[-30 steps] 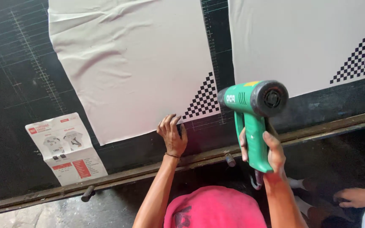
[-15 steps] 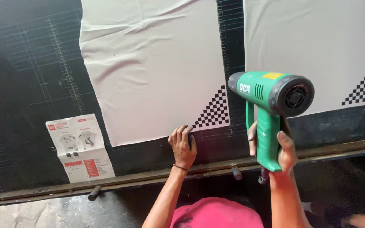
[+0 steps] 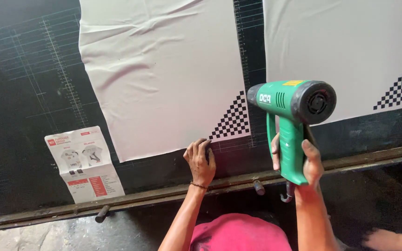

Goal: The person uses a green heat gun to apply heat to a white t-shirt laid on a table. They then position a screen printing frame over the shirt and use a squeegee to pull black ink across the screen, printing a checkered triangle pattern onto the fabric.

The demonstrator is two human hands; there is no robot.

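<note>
A white printed sheet (image 3: pixel 85 163) is lying at the lower left of the frame, a tilted rectangle with red blocks and small grey shirt pictures. On the green heat gun (image 3: pixel 294 121) at centre right, a small yellow label (image 3: pixel 293 83) is showing on top.

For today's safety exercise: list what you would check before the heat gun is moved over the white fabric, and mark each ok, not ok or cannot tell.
1. Right hand grips heat gun handle: ok.
2. Left hand pins the left fabric panel at its lower edge: ok.
3. Fabric lies flat: not ok, wrinkles show.
4. Nozzle points away from fingers: ok.
5. Gun switched on: cannot tell.
6. Instruction sheet lies apart from the fabric: ok.
</note>
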